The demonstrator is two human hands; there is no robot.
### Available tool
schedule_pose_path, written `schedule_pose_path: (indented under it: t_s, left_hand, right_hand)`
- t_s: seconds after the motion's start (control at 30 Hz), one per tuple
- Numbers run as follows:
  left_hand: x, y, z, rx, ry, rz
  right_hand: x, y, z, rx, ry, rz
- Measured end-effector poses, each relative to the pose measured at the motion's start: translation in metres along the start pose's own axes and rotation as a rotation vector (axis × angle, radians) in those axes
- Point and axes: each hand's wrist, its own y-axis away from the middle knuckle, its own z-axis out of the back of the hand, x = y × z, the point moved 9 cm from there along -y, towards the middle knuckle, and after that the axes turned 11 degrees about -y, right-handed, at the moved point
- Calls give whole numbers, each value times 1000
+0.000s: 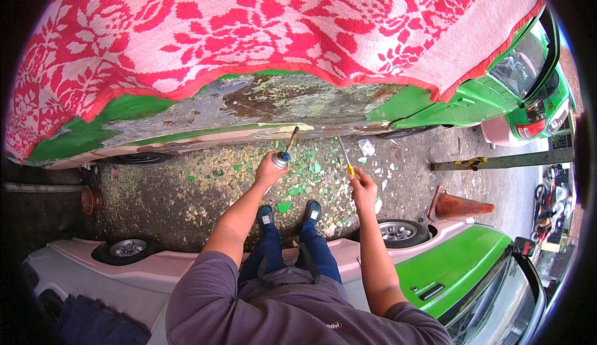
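Observation:
My left hand (pixel 269 171) is closed around a gas torch (pixel 282 160) with a silver canister, a blue collar and a brownish nozzle tube. The tube reaches toward the lower edge of a stripped car side panel (pixel 273 99), where bare grey, brown and cream patches show between green paint. Whether a flame burns cannot be made out. In my right hand (pixel 364 193) is a screwdriver (pixel 344 150) with a yellow handle and a long thin shaft. Its tip points at the panel's lower edge, right of the nozzle; contact is unclear.
A red and pink floral blanket (pixel 249 28) drapes over the car. Paint flakes (pixel 205 189) litter the ground around my feet. Behind me stands a green and pink car (pixel 457 258). To the right are an orange cone (pixel 460 206) and a grey post (pixel 504 160).

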Motion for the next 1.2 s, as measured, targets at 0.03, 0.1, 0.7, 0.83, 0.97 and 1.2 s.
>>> schedule_pose_path:
  t_s: [0.03, 0.1, 0.7, 0.83, 0.97, 1.2]
  left_hand:
    - [0, 0, 0, 3, 1, 3]
    - [-1, -1, 0, 8, 2, 9]
    - [16, 4, 9, -53, 41, 33]
    - [19, 4, 12, -67, 41, 44]
    - [25, 3, 13, -81, 77, 24]
    - [28, 2, 15, -98, 111, -16]
  right_hand:
    - [0, 0, 0, -2, -1, 5]
    - [0, -1, 1, -5, -1, 14]
    - [-15, -2, 0, -5, 38, -55]
    - [-13, -3, -4, 8, 8, 18]
    - [-11, 0, -7, 12, 26, -25]
    - [-9, 3, -9, 15, 52, -67]
